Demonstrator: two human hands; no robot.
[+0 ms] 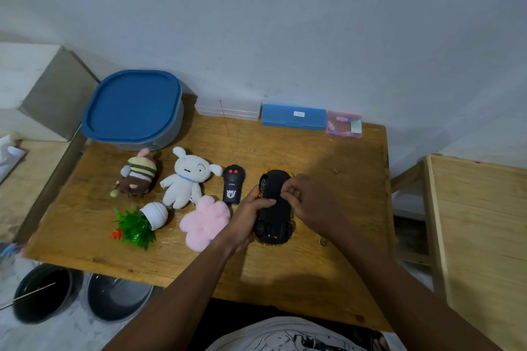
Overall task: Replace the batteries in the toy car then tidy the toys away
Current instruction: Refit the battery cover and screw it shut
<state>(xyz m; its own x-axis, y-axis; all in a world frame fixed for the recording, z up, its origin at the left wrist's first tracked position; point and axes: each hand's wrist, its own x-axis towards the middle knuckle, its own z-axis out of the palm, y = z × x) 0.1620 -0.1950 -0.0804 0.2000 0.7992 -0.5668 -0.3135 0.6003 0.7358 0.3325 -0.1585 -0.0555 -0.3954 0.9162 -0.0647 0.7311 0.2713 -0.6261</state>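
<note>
A home room, plush toys (185,177) on a wooden table (328,279), cooking pots (117,298) on the floor

The toy car (278,218) lies upside down right of the frame's centre – black underside and wheels up, yellow body showing at its rim. The left hand (249,212) grips its left flank; the right hand (310,202) pinches at the underside. Just left stands the black remote (233,186) (two red buttons, thin aerial pointing toward the top of the frame). Further left lie a pink fluffy flower (204,222), a white plush dog (185,179), a striped bee plush (138,177) and a toppled plastic plant (142,222) – white pot, green leaves.
</note>
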